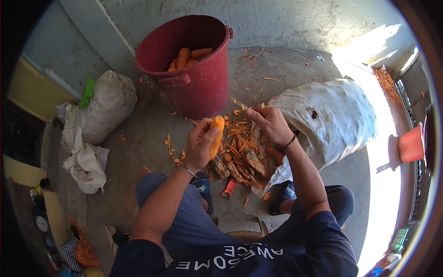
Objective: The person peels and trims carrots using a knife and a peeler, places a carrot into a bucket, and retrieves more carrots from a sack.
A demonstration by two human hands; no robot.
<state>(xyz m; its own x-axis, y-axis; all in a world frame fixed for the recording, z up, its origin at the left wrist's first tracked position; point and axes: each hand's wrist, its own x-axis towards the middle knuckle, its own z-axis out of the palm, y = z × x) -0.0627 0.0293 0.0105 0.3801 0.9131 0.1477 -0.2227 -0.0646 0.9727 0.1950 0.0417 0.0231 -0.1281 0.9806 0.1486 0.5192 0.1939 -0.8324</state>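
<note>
In my left hand (200, 143) I hold an orange peeled carrot (217, 136), upright, with my fingers wrapped round it. My right hand (272, 123) is to the right of it, apart from the carrot, with thumb and fingers pressed together; a thin strip shows by its fingertips, and what it grips is too small to make out. Below both hands lies a heap of carrot peelings and cut ends (240, 152), with brownish unpeeled carrots (254, 161) among them. A red peeler (229, 188) rests on the floor between the feet.
A red bucket (198, 87) holding several carrots stands ahead. A large white sack (327, 117) lies at the right. Another sack (110, 104) and a crumpled one (90, 168) are at the left. An orange-red bucket (410, 144) is at the far right.
</note>
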